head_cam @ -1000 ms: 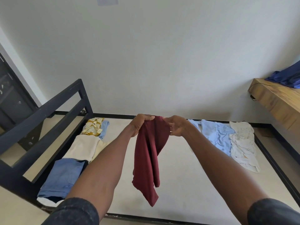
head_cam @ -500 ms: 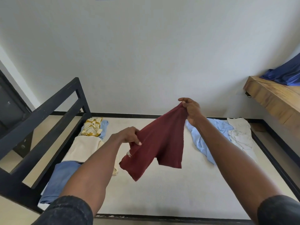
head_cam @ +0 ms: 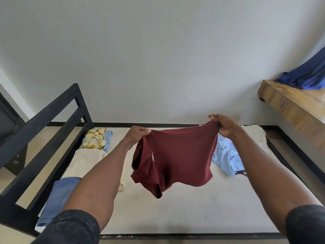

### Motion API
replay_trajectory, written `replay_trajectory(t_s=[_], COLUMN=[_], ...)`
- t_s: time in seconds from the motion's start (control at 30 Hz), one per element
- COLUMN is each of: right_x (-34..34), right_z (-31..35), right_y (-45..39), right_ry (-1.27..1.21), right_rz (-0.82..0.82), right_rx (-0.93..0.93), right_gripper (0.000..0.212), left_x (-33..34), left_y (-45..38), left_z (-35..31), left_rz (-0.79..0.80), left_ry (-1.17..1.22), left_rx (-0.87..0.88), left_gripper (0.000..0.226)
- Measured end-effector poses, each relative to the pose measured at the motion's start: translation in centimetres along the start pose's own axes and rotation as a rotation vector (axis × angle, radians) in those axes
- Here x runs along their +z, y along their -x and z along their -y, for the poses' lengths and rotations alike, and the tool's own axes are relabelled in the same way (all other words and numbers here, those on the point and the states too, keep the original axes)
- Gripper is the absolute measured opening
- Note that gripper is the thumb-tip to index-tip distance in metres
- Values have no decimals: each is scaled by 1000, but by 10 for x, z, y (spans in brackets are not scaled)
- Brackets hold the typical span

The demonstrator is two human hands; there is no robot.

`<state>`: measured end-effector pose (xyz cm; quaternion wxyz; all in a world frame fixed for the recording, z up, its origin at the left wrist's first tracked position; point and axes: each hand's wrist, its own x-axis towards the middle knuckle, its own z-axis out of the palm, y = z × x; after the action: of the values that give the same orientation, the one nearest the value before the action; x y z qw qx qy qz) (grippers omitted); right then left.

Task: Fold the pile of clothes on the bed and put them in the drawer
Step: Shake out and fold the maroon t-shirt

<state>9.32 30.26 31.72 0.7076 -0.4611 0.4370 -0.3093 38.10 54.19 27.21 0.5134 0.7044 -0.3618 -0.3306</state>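
A maroon garment (head_cam: 173, 159) is held spread in the air above the bed (head_cam: 184, 213), its upper edge gripped by the curled fingers of the left hand (head_cam: 138, 136) and the right hand (head_cam: 224, 125). Open mattress is seen below it. Folded clothes (head_cam: 84, 161) are lined along the black bed frame (head_cam: 44, 131) at left, and a light blue garment (head_cam: 226, 155) lies at right.

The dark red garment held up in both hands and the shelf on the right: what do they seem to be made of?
The dark red garment looks like soft matte knit fabric, perhaps cotton: it sags and folds limply between the left hand and right hand. The shelf appears to be wood or wood veneer with a slight sheen: brown grain streaks show on it.
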Motion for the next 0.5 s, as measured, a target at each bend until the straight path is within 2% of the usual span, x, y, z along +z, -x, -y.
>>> replay_trajectory(t_s=[0.07,0.13,0.27,0.33,0.4,0.43,0.5], right_x=[-14,-26,-31,-28,-24,-23,-22], right_z=[-5,-11,-22,-20,-15,-11,-6], right_y=[-11,-22,-29,-23,-5,4,19], right_ry=[-23,-64,-51,-54,-70,-19,251], right_rz=[-104,-213,-244,-200,-88,-2,181], right_rx=[2,18,12,-9,-18,-32,-73], right_gripper=[27,29,33,29,10,10,15], left_x=[3,6,19,22,23,22,18], left_y=[-6,-12,-21,-24,-23,-21,-20], left_z=[-4,-6,-10,-12,-13,-15,-18], left_rz=[-72,-163,-331,-376,-419,-449,-491], left_ry=[35,-35,-232,-269,-249,-213,-134], left_rx=[32,76,172,195,226,230,204], left_gripper=[12,16,23,22,22,23,23])
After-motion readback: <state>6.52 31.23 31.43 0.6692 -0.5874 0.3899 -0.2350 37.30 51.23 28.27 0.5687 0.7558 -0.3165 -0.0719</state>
